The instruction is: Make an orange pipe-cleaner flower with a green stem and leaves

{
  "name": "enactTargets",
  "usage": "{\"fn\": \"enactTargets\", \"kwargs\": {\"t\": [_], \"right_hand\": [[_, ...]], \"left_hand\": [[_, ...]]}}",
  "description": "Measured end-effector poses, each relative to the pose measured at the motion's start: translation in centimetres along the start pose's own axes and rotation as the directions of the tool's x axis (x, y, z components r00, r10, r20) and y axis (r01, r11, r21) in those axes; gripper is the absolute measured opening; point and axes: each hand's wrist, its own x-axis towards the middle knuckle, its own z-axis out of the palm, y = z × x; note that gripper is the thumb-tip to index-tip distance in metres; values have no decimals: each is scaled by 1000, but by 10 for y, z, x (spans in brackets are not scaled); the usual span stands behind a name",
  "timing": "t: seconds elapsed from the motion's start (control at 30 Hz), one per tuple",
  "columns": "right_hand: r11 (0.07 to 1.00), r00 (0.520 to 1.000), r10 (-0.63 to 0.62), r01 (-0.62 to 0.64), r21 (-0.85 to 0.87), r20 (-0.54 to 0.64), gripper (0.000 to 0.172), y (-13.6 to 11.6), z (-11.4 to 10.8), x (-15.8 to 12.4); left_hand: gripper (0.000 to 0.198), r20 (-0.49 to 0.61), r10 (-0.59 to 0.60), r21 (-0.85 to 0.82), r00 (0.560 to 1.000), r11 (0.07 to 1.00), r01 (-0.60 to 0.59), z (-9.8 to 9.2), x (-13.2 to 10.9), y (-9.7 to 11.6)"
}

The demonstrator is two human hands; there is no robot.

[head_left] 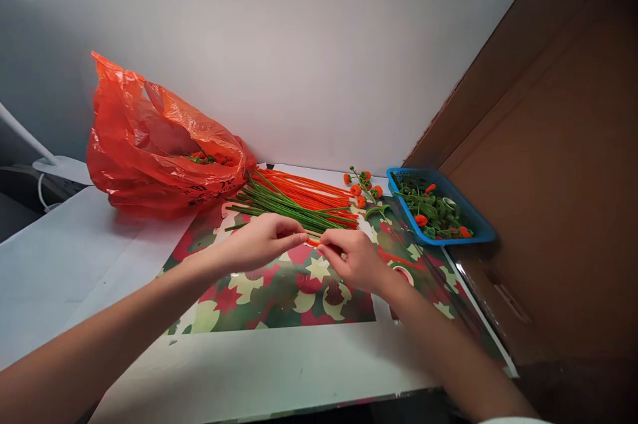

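Note:
My left hand [269,241] and my right hand [356,256] meet over the patterned sheet, both with fingers pinched. Between their fingertips runs a short orange pipe cleaner [312,242], held at both ends. A thin tan strip shows just behind it; whether it is held too I cannot tell. Just beyond my hands lie many green pipe cleaners [284,201], with a bundle of orange pipe cleaners [319,190] partly under them. To the right of these rests a sprig of small orange flowers [366,188] with green leaves.
A red plastic bag [149,158] with flower pieces inside stands at the back left. At the right, a blue basket [478,231] holds green leaves and orange blooms beside a brown cardboard wall [548,165]. A tape roll [403,274] lies near my right wrist.

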Motion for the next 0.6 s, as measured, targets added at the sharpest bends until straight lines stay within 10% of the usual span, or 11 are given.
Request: {"fn": "enactTargets", "kwargs": {"t": [0.1,0.2,0.27,0.6], "right_hand": [[922,978,202,-209,325,54,22,3,1,-2],[783,942,255,-334,524,219,24,7,2,-1],[698,908,255,-411,586,334,27,8,3,0],[517,794,303,-602,609,527,37,19,23,-5]], "left_hand": [[24,-337,322,330,884,920,-209,22,-17,-9],[14,-378,663,623,646,699,-352,38,-27,-21],[14,-342,733,697,588,618,-365,45,-30,-28],[22,-246,680,705,690,615,-354,57,-30,-42]]}}
